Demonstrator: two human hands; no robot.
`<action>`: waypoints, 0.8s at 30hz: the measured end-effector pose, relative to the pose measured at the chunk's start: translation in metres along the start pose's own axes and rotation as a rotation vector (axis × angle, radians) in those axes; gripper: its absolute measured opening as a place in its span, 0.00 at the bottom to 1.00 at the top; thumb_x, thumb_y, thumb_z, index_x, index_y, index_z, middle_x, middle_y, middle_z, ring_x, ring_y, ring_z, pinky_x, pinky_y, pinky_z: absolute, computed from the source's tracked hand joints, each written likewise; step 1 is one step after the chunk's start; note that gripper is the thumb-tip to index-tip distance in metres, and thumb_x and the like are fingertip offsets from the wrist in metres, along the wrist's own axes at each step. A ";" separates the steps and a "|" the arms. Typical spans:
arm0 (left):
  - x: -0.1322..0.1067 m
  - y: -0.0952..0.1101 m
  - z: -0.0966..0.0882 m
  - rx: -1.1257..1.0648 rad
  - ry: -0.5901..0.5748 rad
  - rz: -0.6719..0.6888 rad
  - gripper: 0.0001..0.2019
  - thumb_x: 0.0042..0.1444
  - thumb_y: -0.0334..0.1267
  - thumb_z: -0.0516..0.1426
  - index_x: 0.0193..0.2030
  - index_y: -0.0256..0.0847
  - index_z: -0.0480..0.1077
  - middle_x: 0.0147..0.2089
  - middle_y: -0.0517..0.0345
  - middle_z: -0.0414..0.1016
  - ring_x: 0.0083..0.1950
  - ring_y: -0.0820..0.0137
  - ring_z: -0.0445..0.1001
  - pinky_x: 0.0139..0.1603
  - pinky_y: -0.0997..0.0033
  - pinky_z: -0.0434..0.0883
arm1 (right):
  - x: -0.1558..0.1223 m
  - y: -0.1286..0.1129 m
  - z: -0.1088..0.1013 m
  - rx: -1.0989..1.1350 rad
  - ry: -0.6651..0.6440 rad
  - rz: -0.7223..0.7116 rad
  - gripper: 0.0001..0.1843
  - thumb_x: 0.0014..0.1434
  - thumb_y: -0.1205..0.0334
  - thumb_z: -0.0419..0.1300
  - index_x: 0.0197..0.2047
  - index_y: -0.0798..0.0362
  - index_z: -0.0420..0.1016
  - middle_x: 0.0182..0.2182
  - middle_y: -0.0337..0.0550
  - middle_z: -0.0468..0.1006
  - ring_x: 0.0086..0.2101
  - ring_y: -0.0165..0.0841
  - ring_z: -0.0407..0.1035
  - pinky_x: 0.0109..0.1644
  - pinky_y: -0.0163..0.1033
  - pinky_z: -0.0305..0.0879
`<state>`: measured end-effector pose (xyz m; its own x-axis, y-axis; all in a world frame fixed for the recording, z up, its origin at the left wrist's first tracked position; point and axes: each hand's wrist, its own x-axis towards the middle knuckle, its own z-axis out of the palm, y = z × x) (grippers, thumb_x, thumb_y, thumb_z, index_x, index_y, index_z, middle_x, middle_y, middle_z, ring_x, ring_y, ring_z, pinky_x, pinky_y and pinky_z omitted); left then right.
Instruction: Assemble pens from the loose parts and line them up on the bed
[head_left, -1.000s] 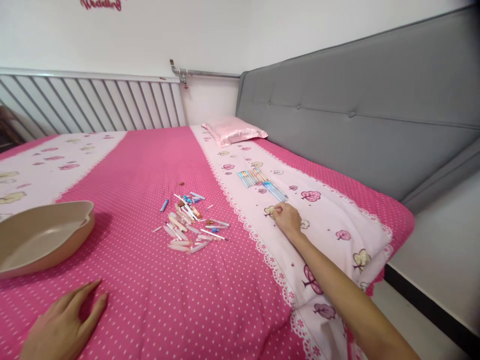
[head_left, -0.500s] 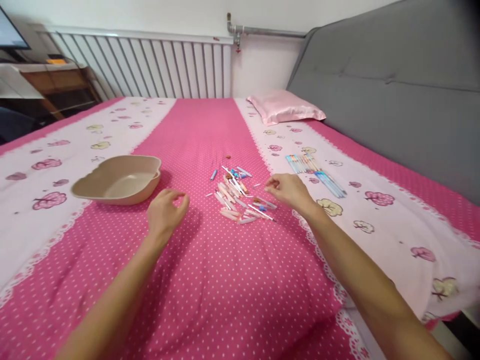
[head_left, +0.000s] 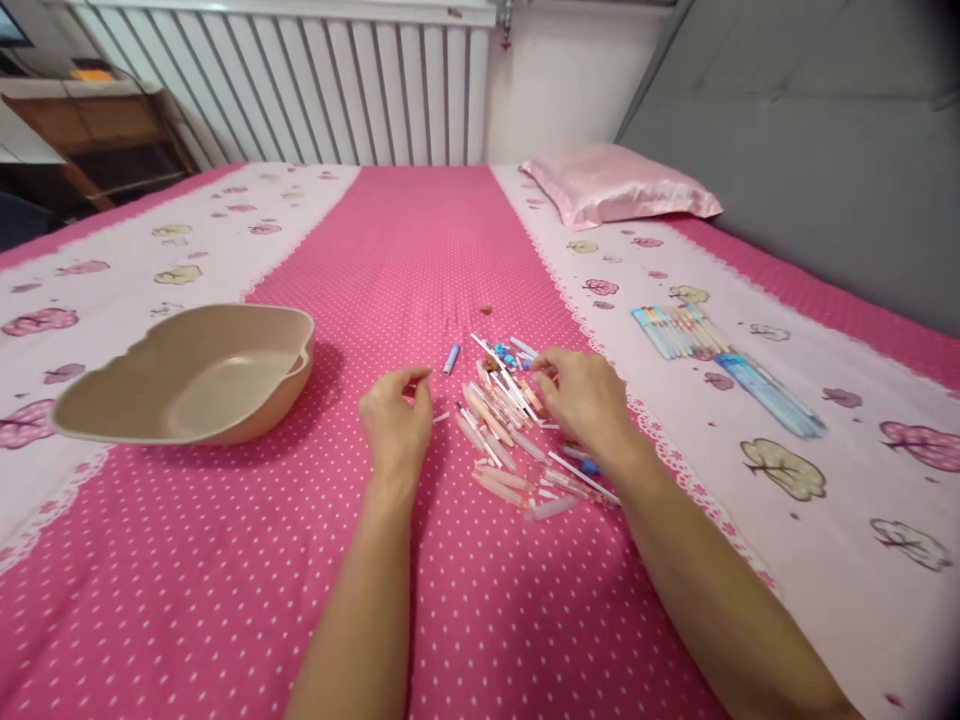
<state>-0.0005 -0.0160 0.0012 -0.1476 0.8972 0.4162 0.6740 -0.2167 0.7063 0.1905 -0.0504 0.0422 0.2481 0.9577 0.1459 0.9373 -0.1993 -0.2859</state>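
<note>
A heap of loose pen parts (head_left: 491,415) lies on the pink dotted bedspread: pale barrels, thin white refills and small blue and brown pieces. My right hand (head_left: 585,400) is over the heap's right side, its fingers curled with a gap between thumb and forefinger; I see nothing held there. Left of the heap, my left hand (head_left: 394,415) hovers with thumb and forefinger apart and nothing between them. A lilac pen piece (head_left: 451,359) lies just beyond that hand, and a small brown piece (head_left: 486,310) sits past the heap.
To the left stands a beige basin (head_left: 225,390). Whole pens lie in a row (head_left: 679,330) at the right, with bluish ones (head_left: 772,395) beside them. A pink pillow (head_left: 619,185) rests near the grey headboard (head_left: 787,130). Behind the bed is a white radiator (head_left: 300,85).
Both hands have come closer to the heap: my left hand moved right, and my right hand reached over the parts. The view has tilted down and moved nearer.
</note>
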 end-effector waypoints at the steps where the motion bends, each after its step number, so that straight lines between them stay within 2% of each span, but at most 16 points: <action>1: -0.002 0.001 -0.001 0.003 -0.012 -0.013 0.12 0.52 0.36 0.54 0.39 0.39 0.78 0.35 0.55 0.80 0.33 0.68 0.76 0.40 0.69 0.70 | 0.003 0.002 0.003 -0.012 -0.022 0.004 0.14 0.58 0.62 0.54 0.43 0.47 0.78 0.38 0.44 0.81 0.42 0.42 0.74 0.41 0.41 0.65; 6: -0.011 0.020 0.003 0.149 -0.201 -0.134 0.14 0.51 0.49 0.56 0.32 0.41 0.78 0.26 0.55 0.77 0.28 0.65 0.74 0.30 0.69 0.65 | 0.011 0.016 0.002 -0.076 -0.156 0.028 0.16 0.58 0.65 0.53 0.46 0.49 0.77 0.40 0.48 0.81 0.43 0.42 0.73 0.39 0.39 0.63; 9: -0.018 0.031 0.014 0.300 -0.294 -0.133 0.21 0.50 0.58 0.55 0.28 0.42 0.77 0.26 0.51 0.77 0.29 0.61 0.74 0.31 0.66 0.64 | 0.012 0.022 -0.006 -0.095 -0.230 0.015 0.14 0.57 0.66 0.54 0.43 0.50 0.78 0.40 0.48 0.80 0.42 0.42 0.73 0.36 0.38 0.60; 11: -0.021 0.036 0.021 0.394 -0.334 -0.106 0.24 0.49 0.60 0.54 0.27 0.41 0.77 0.26 0.47 0.78 0.31 0.57 0.75 0.33 0.63 0.64 | 0.013 0.023 -0.010 -0.074 -0.269 -0.016 0.11 0.56 0.66 0.55 0.38 0.50 0.79 0.36 0.47 0.81 0.39 0.40 0.73 0.33 0.37 0.58; 14: -0.023 0.038 0.029 0.509 -0.355 -0.085 0.23 0.48 0.60 0.55 0.27 0.40 0.76 0.27 0.43 0.78 0.33 0.53 0.76 0.36 0.60 0.65 | 0.013 0.019 -0.009 0.011 -0.304 -0.071 0.09 0.55 0.66 0.56 0.31 0.50 0.79 0.31 0.43 0.80 0.34 0.36 0.72 0.31 0.35 0.56; 17: -0.023 0.038 0.031 0.537 -0.355 -0.097 0.21 0.48 0.58 0.55 0.28 0.40 0.76 0.28 0.42 0.78 0.34 0.52 0.76 0.36 0.60 0.65 | 0.015 0.013 0.000 0.042 -0.309 -0.112 0.09 0.54 0.65 0.57 0.29 0.50 0.79 0.29 0.43 0.80 0.32 0.36 0.73 0.31 0.36 0.56; 21: -0.024 0.038 0.029 0.416 -0.376 -0.166 0.15 0.48 0.51 0.57 0.28 0.42 0.74 0.28 0.47 0.77 0.33 0.57 0.76 0.34 0.65 0.64 | 0.017 0.010 0.017 -0.003 -0.293 -0.115 0.09 0.54 0.59 0.59 0.28 0.51 0.79 0.29 0.48 0.80 0.32 0.39 0.73 0.31 0.37 0.58; 24: -0.024 0.037 0.029 0.259 -0.381 -0.232 0.11 0.47 0.47 0.58 0.28 0.42 0.73 0.25 0.54 0.75 0.29 0.63 0.73 0.29 0.69 0.61 | 0.019 0.010 0.023 -0.021 -0.300 -0.098 0.10 0.53 0.58 0.60 0.25 0.52 0.78 0.27 0.48 0.79 0.30 0.37 0.72 0.30 0.36 0.58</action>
<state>0.0486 -0.0341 0.0009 -0.0727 0.9973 -0.0066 0.8189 0.0635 0.5705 0.1986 -0.0296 0.0203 0.0760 0.9904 -0.1153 0.9587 -0.1044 -0.2646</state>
